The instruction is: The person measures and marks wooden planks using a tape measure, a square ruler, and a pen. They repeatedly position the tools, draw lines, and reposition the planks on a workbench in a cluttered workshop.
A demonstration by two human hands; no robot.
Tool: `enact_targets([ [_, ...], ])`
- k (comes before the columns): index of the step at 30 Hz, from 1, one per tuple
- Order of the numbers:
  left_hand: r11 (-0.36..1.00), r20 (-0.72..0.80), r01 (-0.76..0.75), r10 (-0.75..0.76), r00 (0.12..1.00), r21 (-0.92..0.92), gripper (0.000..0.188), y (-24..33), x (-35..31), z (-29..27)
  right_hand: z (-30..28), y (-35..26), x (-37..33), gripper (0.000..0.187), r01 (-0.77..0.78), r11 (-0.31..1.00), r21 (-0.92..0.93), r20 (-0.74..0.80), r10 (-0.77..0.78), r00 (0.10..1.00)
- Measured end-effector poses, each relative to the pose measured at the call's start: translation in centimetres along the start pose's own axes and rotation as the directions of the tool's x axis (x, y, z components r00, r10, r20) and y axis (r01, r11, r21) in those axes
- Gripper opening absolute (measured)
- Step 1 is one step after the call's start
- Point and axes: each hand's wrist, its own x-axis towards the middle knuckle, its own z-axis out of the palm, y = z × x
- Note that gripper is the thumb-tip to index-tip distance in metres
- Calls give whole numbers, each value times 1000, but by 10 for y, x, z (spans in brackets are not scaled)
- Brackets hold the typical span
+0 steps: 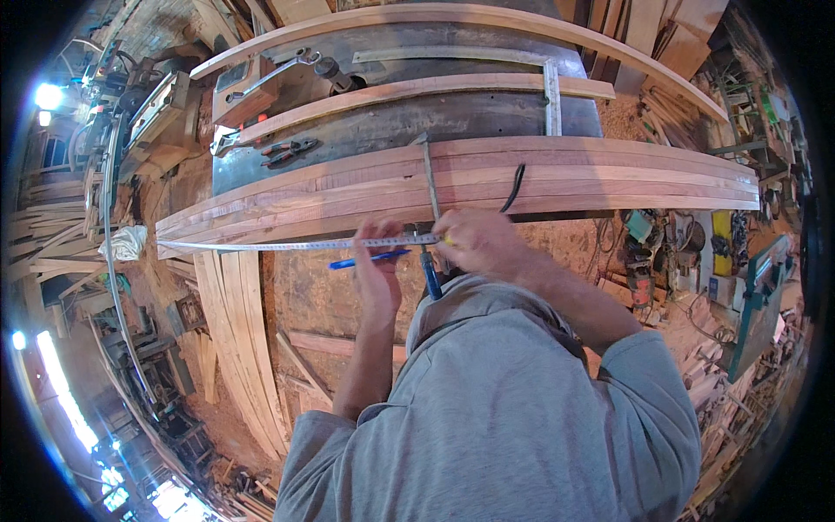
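Observation:
Several reddish wooden strips (339, 193) lie side by side in front of me, held across by a bar clamp (429, 174) whose blue handle hangs toward me. Along their near edge runs the pulled-out blade of a tape measure (296, 246), reaching to the left end of the wood. My right hand (487, 242) is closed round the tape's case, of which only a bit of yellow shows. A blue pen (344, 263) sits in the closed fingers of my left hand (378, 277), which also touches the blade. A short black strip (514, 187) lies on the wood.
Behind the strips, a metal tabletop (391, 126) carries a metal square (552, 96), pliers (290, 150), a wrench (277, 74) and a curved strip (435, 90). Long boards (239, 339) extend from the left side toward me. A green machine (758, 304) stands at right.

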Motion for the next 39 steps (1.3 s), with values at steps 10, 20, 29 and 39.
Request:
enact_targets([
  [10, 938, -207, -331, 346, 915, 103, 37, 43, 31, -96, 26, -53, 35, 48, 123, 940, 317, -29, -120, 992],
  [20, 791, 184, -344, 291, 939, 505, 41, 52, -6, -1, -31, -40, 34, 70, -180, 710, 681, 150, 106, 983],
  [29, 819, 452, -132, -167, 876, 559, 33, -9, -51, 47, -84, -40, 48, 58, -303, 711, 634, 288, 146, 946],
  [39, 757, 456, -243, -82, 886, 607, 29, -25, -56, 51, -44, -45, 93, 43, -242, 731, 638, 522, -178, 834],
])
